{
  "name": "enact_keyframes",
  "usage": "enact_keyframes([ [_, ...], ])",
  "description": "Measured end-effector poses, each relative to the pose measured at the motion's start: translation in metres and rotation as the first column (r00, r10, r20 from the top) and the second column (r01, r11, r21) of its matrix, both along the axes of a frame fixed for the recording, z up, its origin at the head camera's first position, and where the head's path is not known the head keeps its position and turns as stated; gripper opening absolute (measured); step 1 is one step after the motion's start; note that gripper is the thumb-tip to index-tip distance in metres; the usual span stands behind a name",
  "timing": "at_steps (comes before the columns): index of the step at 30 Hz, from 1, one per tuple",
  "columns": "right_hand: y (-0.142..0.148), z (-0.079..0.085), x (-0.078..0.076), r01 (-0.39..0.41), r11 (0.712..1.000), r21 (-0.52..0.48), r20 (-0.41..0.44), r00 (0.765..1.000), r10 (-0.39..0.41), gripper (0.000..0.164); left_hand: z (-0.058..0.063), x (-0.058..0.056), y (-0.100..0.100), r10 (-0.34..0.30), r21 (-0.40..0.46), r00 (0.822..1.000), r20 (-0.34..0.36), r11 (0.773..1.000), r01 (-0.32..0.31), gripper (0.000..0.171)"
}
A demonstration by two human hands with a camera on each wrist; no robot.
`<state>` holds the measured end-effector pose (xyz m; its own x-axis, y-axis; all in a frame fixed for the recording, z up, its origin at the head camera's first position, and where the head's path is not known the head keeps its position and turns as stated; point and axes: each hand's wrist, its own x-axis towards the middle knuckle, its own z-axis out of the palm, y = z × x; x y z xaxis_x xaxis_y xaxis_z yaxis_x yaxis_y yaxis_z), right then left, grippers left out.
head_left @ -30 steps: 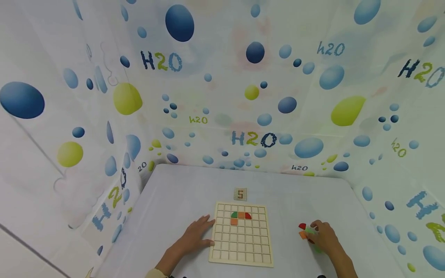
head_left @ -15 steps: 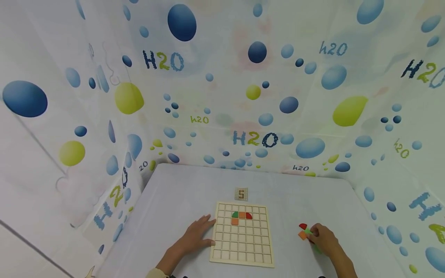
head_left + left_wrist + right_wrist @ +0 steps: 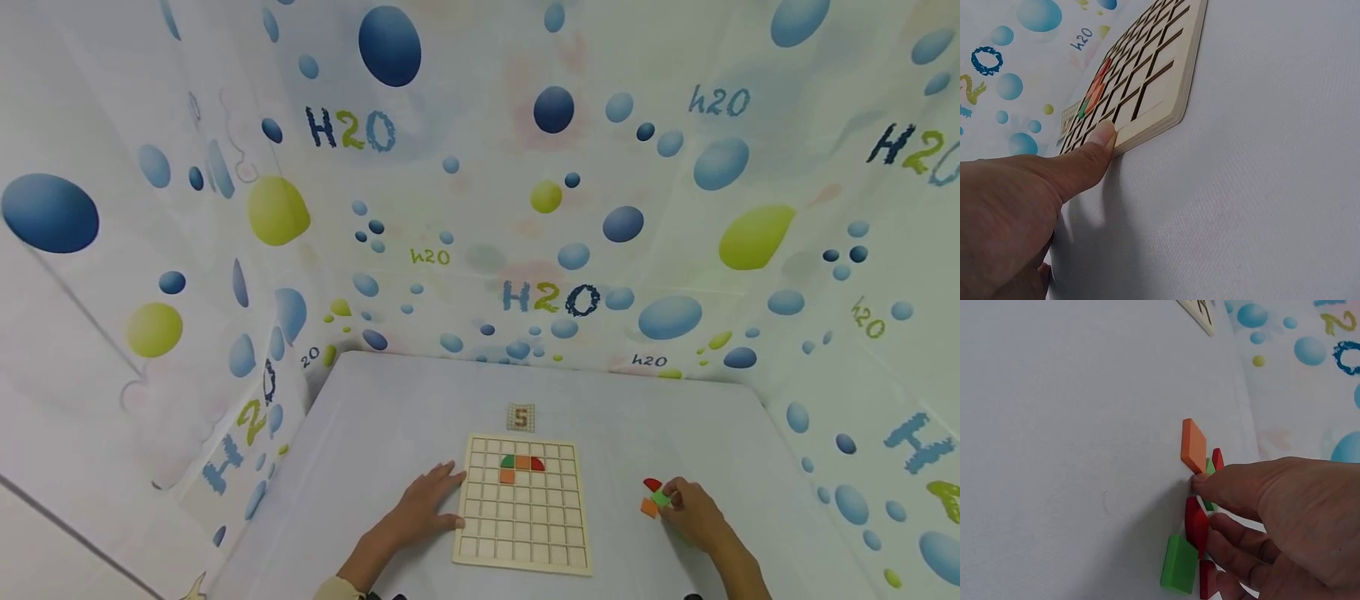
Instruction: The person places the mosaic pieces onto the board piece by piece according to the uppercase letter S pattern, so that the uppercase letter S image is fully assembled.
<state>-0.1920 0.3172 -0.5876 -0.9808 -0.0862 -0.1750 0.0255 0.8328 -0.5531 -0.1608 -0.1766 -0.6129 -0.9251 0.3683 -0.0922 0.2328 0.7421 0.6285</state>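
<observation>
My left hand (image 3: 431, 510) rests along the left edge of the wooden grid board (image 3: 525, 533), fingers extended. Its thumb (image 3: 1094, 147) lies on the board's rim in the left wrist view. On the board are a green rounded tile (image 3: 508, 462), two orange square tiles (image 3: 522, 462) and a red rounded tile (image 3: 537, 464). To the right, my right hand (image 3: 697, 512) pinches a light green tile (image 3: 660, 497) between thumb and fingers. An orange square tile (image 3: 648, 507) and a red rounded tile (image 3: 652, 484) lie beside its fingertips.
Beyond the board lies a small grid card (image 3: 521, 417) with a brown figure on it. Under the right hand are another green tile (image 3: 1179, 565) and a red tile (image 3: 1196, 526). A patterned curtain (image 3: 465, 192) encloses the white table (image 3: 390, 400).
The right hand's fingertips have moved slightly left and away from me with the light green tile, which now shows more fully. The nearby orange tile has shifted a little left. The left hand stays put.
</observation>
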Motion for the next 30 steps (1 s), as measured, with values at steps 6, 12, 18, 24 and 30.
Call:
enact_keyframes([
  [6, -0.004, 0.001, -0.003, 0.009, 0.999, 0.031, 0.008, 1.000, -0.010, 0.031, 0.001, 0.000, 0.000, 0.000, 0.009, 1.000, 0.014, 1.000, 0.000, 0.086],
  [12, -0.006, -0.004, -0.004, 0.004, 0.999, 0.043, -0.009, 1.000, -0.003, 0.027, 0.001, -0.001, 0.000, 0.002, -0.003, 1.000, 0.009, 1.000, -0.002, 0.086],
  [18, -0.009, -0.006, -0.005, 0.012, 0.999, 0.051, -0.001, 1.000, -0.012, 0.026, 0.001, 0.000, 0.000, -0.006, 0.005, 1.000, 0.009, 1.000, 0.006, 0.085],
  [24, -0.010, -0.006, -0.005, 0.007, 0.999, 0.038, -0.010, 1.000, -0.007, 0.026, 0.002, 0.000, 0.000, -0.005, 0.002, 1.000, 0.010, 1.000, 0.005, 0.085],
  [30, -0.011, -0.006, -0.005, 0.010, 0.998, 0.055, -0.034, 0.999, -0.008, 0.029, 0.001, -0.001, 0.001, 0.011, -0.002, 1.000, 0.012, 1.000, -0.011, 0.086],
])
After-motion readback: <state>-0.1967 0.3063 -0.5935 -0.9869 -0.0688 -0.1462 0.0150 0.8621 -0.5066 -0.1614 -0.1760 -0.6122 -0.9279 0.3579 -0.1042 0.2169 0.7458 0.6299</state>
